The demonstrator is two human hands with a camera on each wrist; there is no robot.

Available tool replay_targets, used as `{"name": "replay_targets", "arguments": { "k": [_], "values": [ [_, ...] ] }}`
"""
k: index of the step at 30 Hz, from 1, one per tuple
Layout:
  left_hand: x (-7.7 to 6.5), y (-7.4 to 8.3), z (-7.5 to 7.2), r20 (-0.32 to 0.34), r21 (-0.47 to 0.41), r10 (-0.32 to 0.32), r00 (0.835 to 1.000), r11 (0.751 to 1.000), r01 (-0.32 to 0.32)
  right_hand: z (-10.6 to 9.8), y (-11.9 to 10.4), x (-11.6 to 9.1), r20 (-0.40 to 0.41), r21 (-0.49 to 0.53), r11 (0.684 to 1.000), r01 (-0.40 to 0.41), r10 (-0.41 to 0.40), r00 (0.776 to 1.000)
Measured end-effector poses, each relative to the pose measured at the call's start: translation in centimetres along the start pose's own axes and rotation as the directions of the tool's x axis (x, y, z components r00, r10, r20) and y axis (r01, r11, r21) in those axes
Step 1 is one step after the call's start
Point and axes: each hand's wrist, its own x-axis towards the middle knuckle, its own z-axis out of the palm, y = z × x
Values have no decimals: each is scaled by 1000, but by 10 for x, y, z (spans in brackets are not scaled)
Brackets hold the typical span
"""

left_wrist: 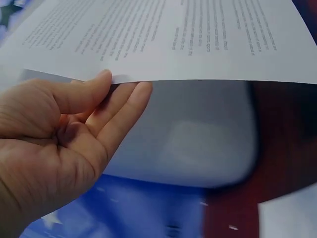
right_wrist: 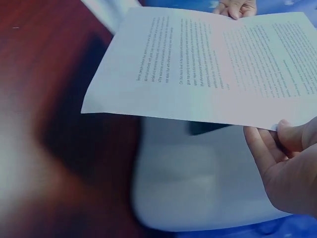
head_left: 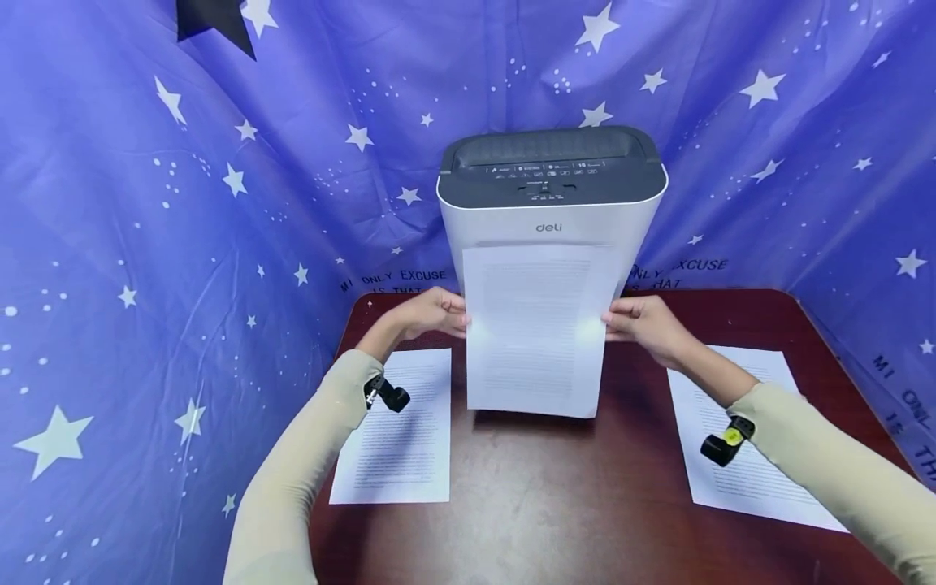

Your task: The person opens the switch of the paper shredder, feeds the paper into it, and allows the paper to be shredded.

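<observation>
A printed sheet of paper (head_left: 537, 333) is held upright in front of a white paper shredder (head_left: 632, 236) with a dark grey top (head_left: 548, 162). My left hand (head_left: 435, 313) pinches the sheet's left edge between thumb and fingers. On the opposite edge, my right hand (head_left: 643, 325) pinches it the same way. In the left wrist view, the thumb of the left hand (left_wrist: 74, 124) lies on the printed side. The right wrist view shows the right hand (right_wrist: 290, 158) gripping the near edge, with rows of text on the paper (right_wrist: 198, 64).
One printed sheet (head_left: 402, 431) lies on the dark red table (head_left: 526, 504) at the left, another sheet (head_left: 731, 439) at the right, partly under the right forearm. Behind the shredder hangs a blue star-patterned curtain (head_left: 292, 162). Each wrist wears a black strap.
</observation>
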Motion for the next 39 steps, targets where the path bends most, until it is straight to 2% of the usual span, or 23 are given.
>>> {"name": "replay_targets", "arguments": {
  "k": [4, 8, 10, 15, 20, 24, 26, 30, 32, 39],
  "values": [
    [-5, 33, -3, -125, 2, 64, 990, 998, -64, -5, -32, 4, -64, 45, 993, 105, -102, 993],
    [-8, 61, -6, -234, 17, 133, 963, 991, -133, -8, -66, 9, -139, 131, 972, 193, -175, 975],
    [-9, 75, -7, -274, 14, 166, 947, 986, -169, -8, -84, 12, -176, 139, 963, 233, -207, 962],
    [-12, 107, -10, -382, -39, 230, 895, 964, -264, -12, -125, 18, -248, 153, 935, 320, -278, 928],
    [-10, 139, -11, -490, -72, 285, 824, 929, -364, -16, -162, 25, -303, 215, 901, 376, -305, 903],
    [-6, 168, -13, -547, -86, 317, 774, 899, -429, -19, -193, 32, -368, 268, 876, 401, -291, 883],
    [-5, 183, -13, -567, -100, 327, 756, 884, -457, -21, -208, 37, -391, 303, 853, 425, -295, 872],
    [-3, 209, -15, -586, -119, 353, 729, 853, -508, -24, -234, 46, -427, 327, 825, 461, -306, 851],
    [-2, 220, -17, -598, -121, 360, 716, 843, -524, -24, -245, 49, -441, 320, 826, 464, -304, 844],
    [3, 246, -21, -650, -117, 343, 678, 837, -535, -23, -268, 56, -478, 313, 824, 472, -293, 828]
  ]
}}
